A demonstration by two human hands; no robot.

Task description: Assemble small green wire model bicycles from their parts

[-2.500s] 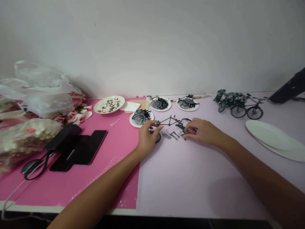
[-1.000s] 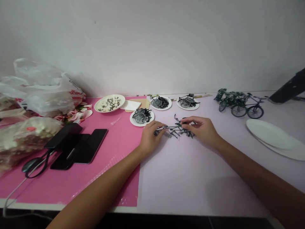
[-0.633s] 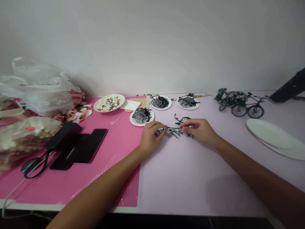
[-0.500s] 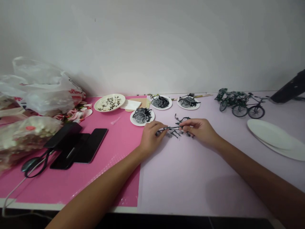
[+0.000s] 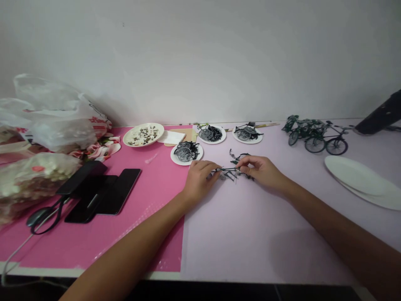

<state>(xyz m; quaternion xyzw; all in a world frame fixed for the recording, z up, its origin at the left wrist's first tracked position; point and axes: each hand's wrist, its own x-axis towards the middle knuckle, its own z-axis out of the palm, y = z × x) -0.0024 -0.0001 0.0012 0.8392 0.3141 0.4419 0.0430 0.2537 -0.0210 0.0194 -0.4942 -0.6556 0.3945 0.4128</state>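
Between my hands is a thin dark model bicycle frame part (image 5: 230, 169). My left hand (image 5: 202, 177) pinches its left end between thumb and fingers. At the other end, the fingertips of my right hand (image 5: 258, 169) close on it. Small dark and grey bicycle parts (image 5: 231, 175) lie on the table just beneath, partly covered by my fingers. Beyond them, a small white plate (image 5: 175, 161) carries spoked toy wheels (image 5: 184, 152). Two more small plates, with wheels (image 5: 210, 133) and dark parts (image 5: 247, 133), stand along the wall.
Several assembled model bicycles (image 5: 322, 136) stand at back right, near flat white plates (image 5: 354, 175) and a black cylinder (image 5: 379, 113). Left are a bowl of small pieces (image 5: 144, 134), phones (image 5: 120, 192), a black box (image 5: 83, 177) with a cable, and plastic bags (image 5: 59, 117).
Both hands hold nearly the same place. The part between them has shifted very slightly, and the whole view has moved a little.
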